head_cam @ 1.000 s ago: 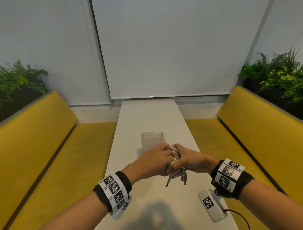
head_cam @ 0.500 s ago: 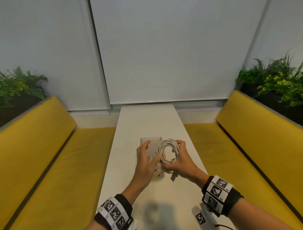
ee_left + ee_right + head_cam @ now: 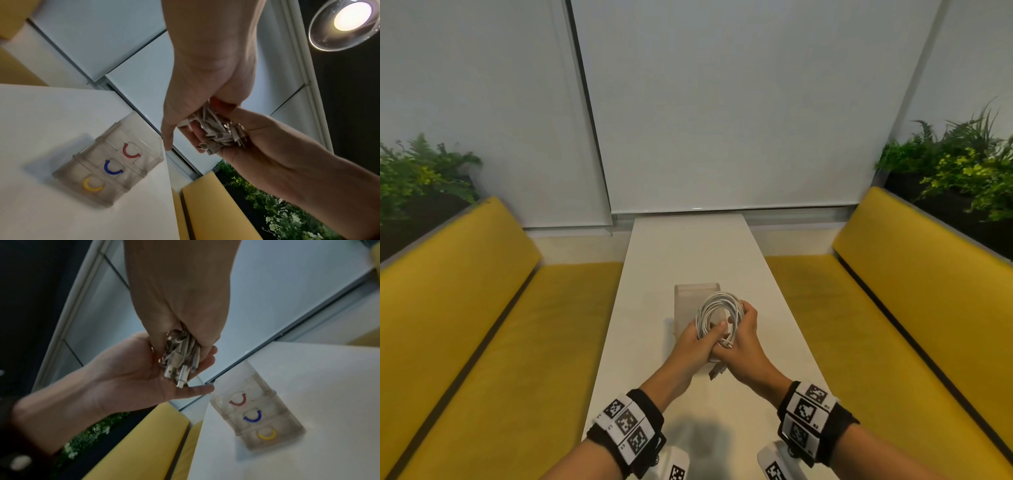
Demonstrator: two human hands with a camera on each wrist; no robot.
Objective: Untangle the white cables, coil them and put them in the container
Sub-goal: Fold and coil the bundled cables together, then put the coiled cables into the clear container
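A coil of white cables (image 3: 719, 310) is held up between both hands just above the clear container (image 3: 690, 291), which stands mid-table. My left hand (image 3: 707, 337) grips the coil's lower left part, its thumb lying through the loop. My right hand (image 3: 741, 320) holds the coil's right side with curled fingers. Several plug ends hang below the hands (image 3: 715, 371). The left wrist view shows the cable ends (image 3: 219, 132) bunched between the two palms. In the right wrist view the metal plugs (image 3: 180, 366) lie against the left palm. The container (image 3: 109, 165) has three compartments marked red, blue and yellow; nothing else shows inside.
The narrow white table (image 3: 688, 246) runs away from me to a wall of blinds. Yellow benches (image 3: 482, 308) (image 3: 911, 291) flank it on both sides, with green plants (image 3: 962, 171) behind them. A ceiling lamp (image 3: 347, 21) glows overhead.
A second ago both hands clutched the bundle low over the table. The left hand then let go and touched the container; now it grips the coil again, which the right hand still holds.
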